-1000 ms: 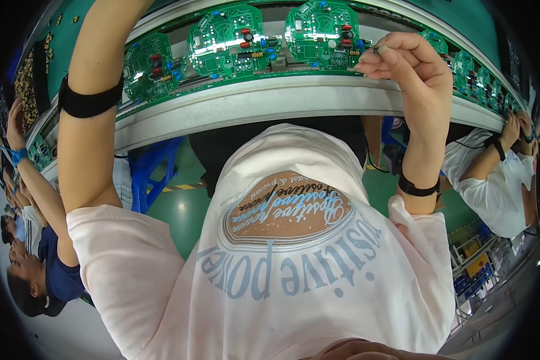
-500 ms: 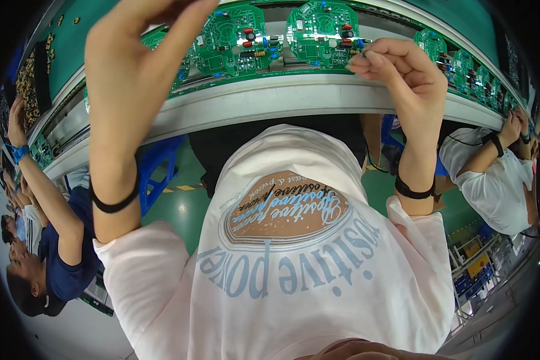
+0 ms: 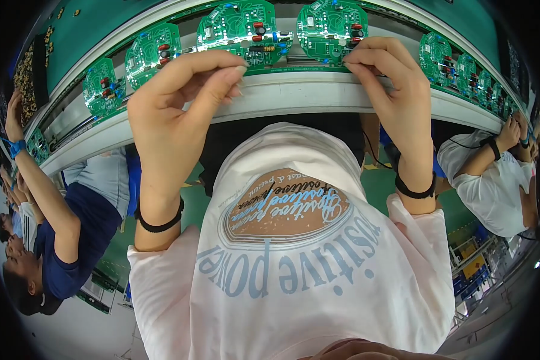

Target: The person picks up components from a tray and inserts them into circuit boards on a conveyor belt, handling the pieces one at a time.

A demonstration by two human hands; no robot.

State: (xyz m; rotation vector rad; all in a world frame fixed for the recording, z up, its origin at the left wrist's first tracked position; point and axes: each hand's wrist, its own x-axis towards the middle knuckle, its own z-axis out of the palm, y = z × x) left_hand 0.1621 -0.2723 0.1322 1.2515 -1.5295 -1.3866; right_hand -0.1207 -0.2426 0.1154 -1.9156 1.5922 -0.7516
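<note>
My left hand (image 3: 183, 96) is closed in a pinch just in front of a green circuit board (image 3: 222, 37). Whatever its fingertips hold, if anything, is hidden or too small to make out. At the lower right edge of a second circuit board (image 3: 318, 30), my right hand (image 3: 396, 81) has its thumb and fingertips drawn together. A tiny part may be between them, but I cannot make it out. Both boards carry red, blue and black components along their right sides. Each of my wrists wears a black band.
More circuit boards (image 3: 153, 48) line the track to the left and right. A pale metal rail (image 3: 294, 90) runs along its near side. One co-worker in dark blue (image 3: 72, 222) is at the left, another in white (image 3: 483, 180) at the right. Small parts (image 3: 27, 81) lie at far left.
My left hand has come down and to the right, from over the boards to the near rail. My right hand has shifted slightly left. The boards have slid a little to the right in view.
</note>
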